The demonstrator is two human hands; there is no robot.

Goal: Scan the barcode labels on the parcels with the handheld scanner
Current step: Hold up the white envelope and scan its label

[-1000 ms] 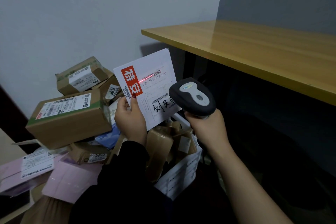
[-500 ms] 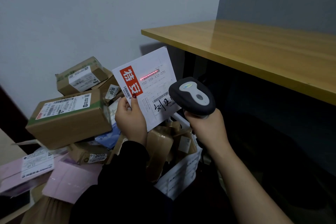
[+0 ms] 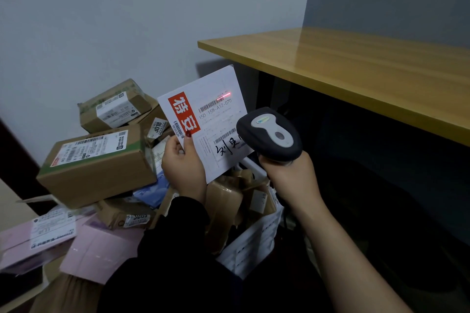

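Observation:
My left hand [image 3: 183,162] holds up a flat white parcel [image 3: 223,132] with a red block of characters, barcodes and black handwriting; my thumb presses its lower left edge. My right hand [image 3: 290,175] grips the handle of a black and grey handheld scanner [image 3: 269,133], whose head covers the parcel's right edge. A short red scan line [image 3: 225,95] glows on the parcel just above and right of the upper barcode [image 3: 211,104], not across it.
Labelled cardboard boxes [image 3: 94,160] are piled at the left against the wall, with pink mailers [image 3: 99,249] in front. A white crate [image 3: 256,244] of brown parcels stands below my hands. A wooden tabletop [image 3: 356,73] juts out at the right, with dark space beneath.
The red scan line has slid up and to the right, off the upper barcode, and now looks shorter. Parcel and both hands have barely moved.

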